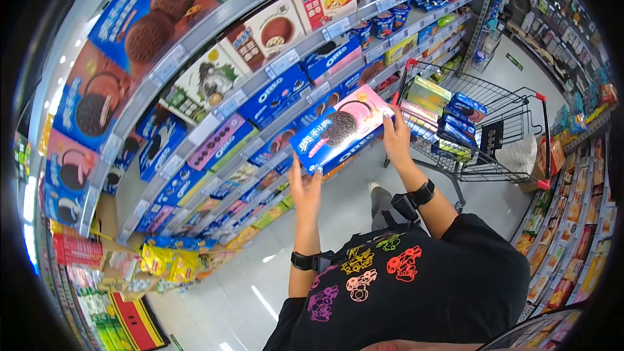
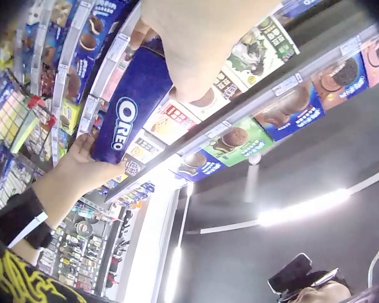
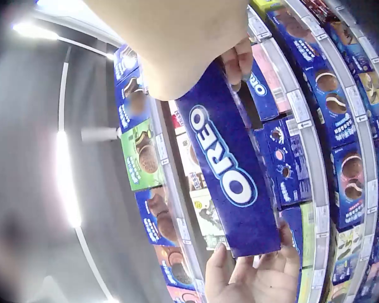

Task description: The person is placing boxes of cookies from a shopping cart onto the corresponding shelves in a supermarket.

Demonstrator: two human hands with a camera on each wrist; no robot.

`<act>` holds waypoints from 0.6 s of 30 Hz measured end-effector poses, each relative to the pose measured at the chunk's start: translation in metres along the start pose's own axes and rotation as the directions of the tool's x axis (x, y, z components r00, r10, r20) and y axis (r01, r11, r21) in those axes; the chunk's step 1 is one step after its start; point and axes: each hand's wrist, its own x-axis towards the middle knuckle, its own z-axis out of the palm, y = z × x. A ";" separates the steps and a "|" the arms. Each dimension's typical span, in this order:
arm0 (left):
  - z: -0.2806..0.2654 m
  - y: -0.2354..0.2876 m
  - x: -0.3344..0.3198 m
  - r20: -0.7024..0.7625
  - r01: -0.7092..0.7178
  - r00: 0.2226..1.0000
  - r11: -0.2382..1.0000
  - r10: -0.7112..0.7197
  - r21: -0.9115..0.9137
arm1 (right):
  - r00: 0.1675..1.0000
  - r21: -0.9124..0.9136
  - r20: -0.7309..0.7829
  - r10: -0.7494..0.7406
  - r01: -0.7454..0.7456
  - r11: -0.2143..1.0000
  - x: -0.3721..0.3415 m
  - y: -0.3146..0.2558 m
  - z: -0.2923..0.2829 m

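Note:
A blue and pink Oreo box is held tilted between both hands, its printed front facing up in the head view. My left hand grips its lower left end, and my right hand grips the upper right end. The left wrist view shows the box's blue side, the left hand large at the top and the right hand at the far end. In the right wrist view the left hand's fingers and thumb hold the bottom end of the box; the right hand is at the top.
Shelves stocked with Oreo and other biscuit boxes run along the left and ahead. A wire shopping cart with several packages stands right of the hands. More stocked shelves line the right side, with tiled floor between.

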 end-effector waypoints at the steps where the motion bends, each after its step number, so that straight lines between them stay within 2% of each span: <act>1: 0.009 -0.003 0.012 0.013 0.008 1.000 1.000 -0.007 -0.018 | 0.998 0.038 0.004 0.057 -0.057 0.998 0.011 0.004 -0.001; 2: 0.019 -0.005 0.024 0.024 0.015 1.000 0.999 -0.014 -0.036 | 0.994 0.077 0.012 0.113 -0.113 0.991 0.024 0.006 -0.002; 3: 0.025 -0.002 0.037 0.105 0.076 0.992 0.997 -0.073 -0.021 | 0.992 0.097 -0.015 0.124 -0.122 0.988 0.038 0.013 -0.002; 6: 0.061 -0.020 0.080 0.132 -0.031 0.990 0.998 0.038 -0.054 | 0.990 0.126 -0.038 0.132 -0.126 0.984 0.087 0.031 0.001; 7: 0.073 -0.025 0.093 0.132 -0.071 0.989 0.997 0.072 -0.008 | 0.983 0.133 -0.063 0.172 -0.162 0.978 0.103 0.035 0.002; 10: 0.099 -0.015 0.129 0.194 -0.058 0.981 0.982 0.023 0.178 | 0.983 0.173 -0.086 0.164 -0.147 0.974 0.155 0.069 0.004; 11: 0.107 -0.011 0.140 0.198 -0.067 0.980 0.974 0.024 0.218 | 0.978 0.173 -0.077 0.193 -0.178 0.969 0.169 0.062 0.005; 15: 0.133 -0.010 0.175 0.198 -0.127 0.978 0.940 0.066 0.315 | 0.980 0.206 -0.080 0.180 -0.160 0.965 0.216 0.077 0.017; 18: 0.142 -0.010 0.191 0.163 -0.147 0.982 0.920 0.092 0.362 | 0.989 0.226 -0.093 0.114 -0.091 0.970 0.237 0.081 0.028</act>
